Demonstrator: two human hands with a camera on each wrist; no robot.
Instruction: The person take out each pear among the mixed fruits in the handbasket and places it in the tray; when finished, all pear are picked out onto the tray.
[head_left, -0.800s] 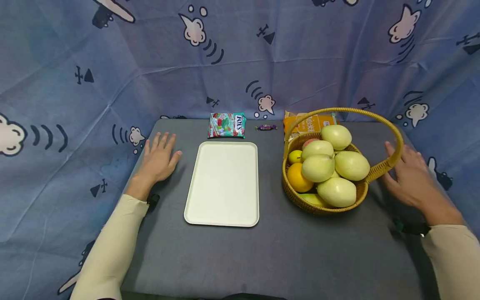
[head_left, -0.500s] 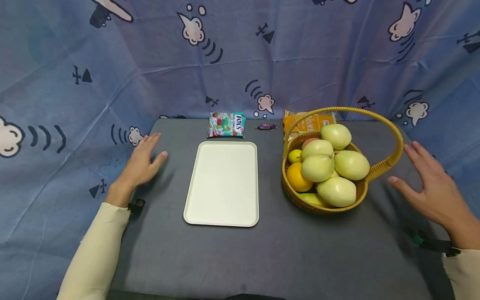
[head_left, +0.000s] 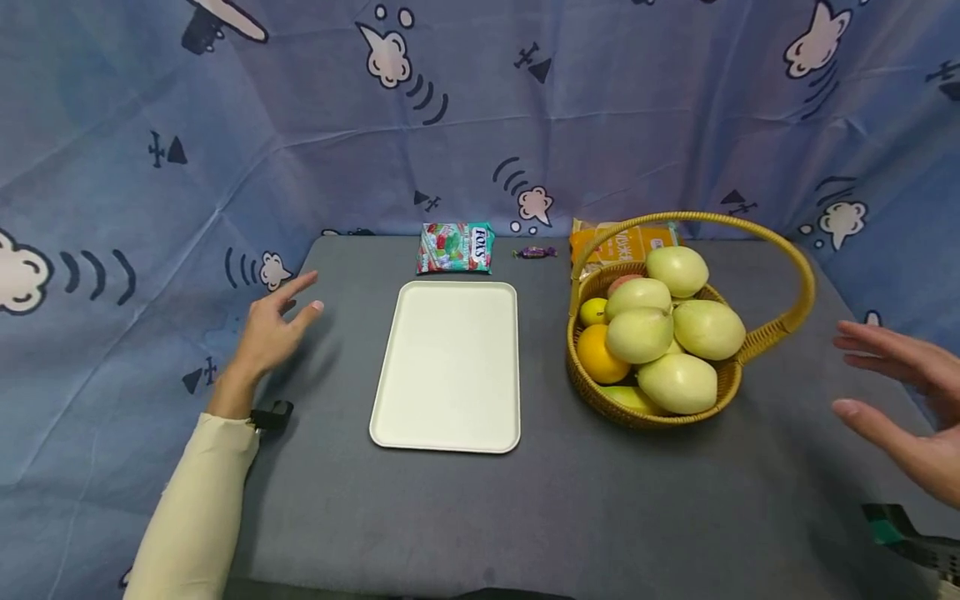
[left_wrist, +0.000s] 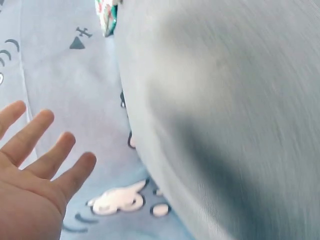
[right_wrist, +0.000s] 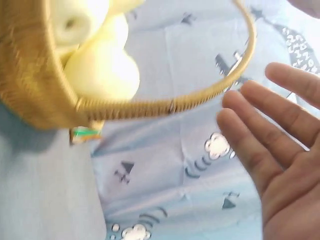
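My left hand (head_left: 270,333) hovers over the table's left side, left of a white tray (head_left: 447,367), its fingers extended and holding nothing. In the left wrist view the fingers of that hand (left_wrist: 40,170) are spread. On the far right, partly cut off by the frame, my right hand (head_left: 911,400) is raised, thumb apart from the fingers and nothing held. Nearest to it is a wicker basket (head_left: 581,392) with a tall handle (head_left: 806,283). Several pale green melon-like fruits (head_left: 708,329), an orange (head_left: 600,354), a small yellow fruit (head_left: 592,312) and a reddish fruit fill the basket.
Behind the tray lies a green FOX'S candy bag (head_left: 454,247). A small purple wrapped candy (head_left: 535,252) lies to its right, then an orange snack packet (head_left: 618,244) partly behind the basket. Blue patterned cloth (head_left: 480,108) hangs around the grey table (head_left: 480,517).
My left hand has drawn back left and lifted off the table. The right hand has moved right and away from the basket handle. Basket, tray and packets have stayed in place.
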